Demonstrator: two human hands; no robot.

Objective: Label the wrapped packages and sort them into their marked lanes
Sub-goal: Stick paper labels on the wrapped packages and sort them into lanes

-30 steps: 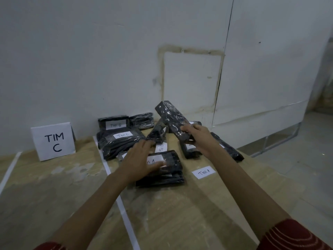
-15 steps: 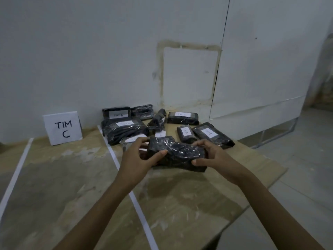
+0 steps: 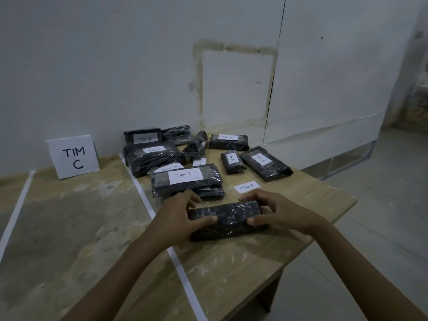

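Observation:
A black plastic-wrapped package [image 3: 228, 218] without a visible label lies low over the wooden table, held at both ends. My left hand [image 3: 178, 216] grips its left end and my right hand [image 3: 275, 212] grips its right end. Just behind it lies a loose white label reading TIM A [image 3: 247, 186]. Behind that sit several wrapped packages with labels: a TIM A stack [image 3: 185, 181], a TIM C package [image 3: 152, 156], and two TIM B packages [image 3: 266, 163] at the right.
A folded white sign reading TIM C [image 3: 73, 156] stands at the back left against the wall. White tape lines [image 3: 148, 205] mark lanes on the table [image 3: 69, 228]. The table's right edge drops to a tiled floor [image 3: 382, 228].
My right hand lifted the package from the pile; both hands brought it toward me and lowered it near the table. The view shifted, showing the TIM A stack and loose label.

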